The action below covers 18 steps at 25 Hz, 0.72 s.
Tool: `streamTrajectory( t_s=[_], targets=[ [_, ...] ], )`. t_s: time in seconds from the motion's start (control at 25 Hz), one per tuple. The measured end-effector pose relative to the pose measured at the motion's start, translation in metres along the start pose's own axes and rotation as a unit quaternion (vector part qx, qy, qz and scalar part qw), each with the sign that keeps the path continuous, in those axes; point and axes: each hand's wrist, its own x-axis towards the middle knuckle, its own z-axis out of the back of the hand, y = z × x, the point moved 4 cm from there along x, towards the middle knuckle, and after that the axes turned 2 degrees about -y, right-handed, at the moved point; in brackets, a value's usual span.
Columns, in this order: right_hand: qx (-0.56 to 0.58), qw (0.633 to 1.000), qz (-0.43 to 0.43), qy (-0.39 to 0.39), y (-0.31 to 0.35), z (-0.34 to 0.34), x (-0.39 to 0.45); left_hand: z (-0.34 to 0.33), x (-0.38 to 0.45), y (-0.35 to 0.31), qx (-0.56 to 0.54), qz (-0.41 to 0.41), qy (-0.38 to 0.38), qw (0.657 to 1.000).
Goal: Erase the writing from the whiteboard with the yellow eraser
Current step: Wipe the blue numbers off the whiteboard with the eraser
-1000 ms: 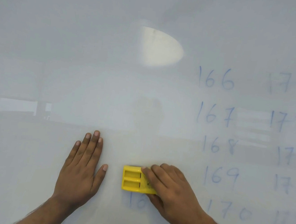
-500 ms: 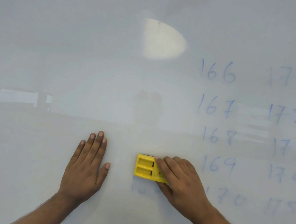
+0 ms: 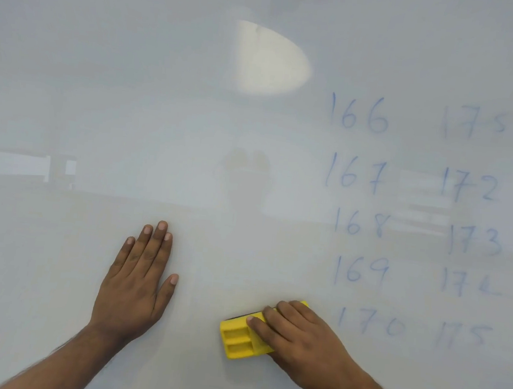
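Honestly, from my remote seat the yellow eraser [image 3: 243, 339] looked light and rigid, right hand [image 3: 303, 343] clamped over its back, left hand [image 3: 135, 280] flat and spread at 9 o'clock, writing [image 3: 371, 326] at 3 o'clock.

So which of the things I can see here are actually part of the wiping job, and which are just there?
Part of the job:
yellow eraser
right hand holding it
whiteboard
blue numbers not yet wiped

Just there:
left hand, flat on the board
lamp reflection
window reflection
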Motion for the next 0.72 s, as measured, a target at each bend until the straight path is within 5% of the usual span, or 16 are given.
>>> streamTrajectory(
  t_s=[0.16,0.36,0.72],
  targets=[
    [-0.014,1.0,0.014,0.021,-0.021,0.015,-0.008,0.002,0.0,-0.001,-0.001,0.009,0.011,1.0],
    [0.026,0.97,-0.218,-0.107,-0.087,0.075,0.007,0.011,-0.002,-0.005,-0.003,0.015,0.033,0.999],
    [0.016,0.947,-0.304,-0.107,-0.148,0.125,0.001,0.046,0.092,-0.06,-0.055,-0.049,-0.018,0.997]
  ],
)
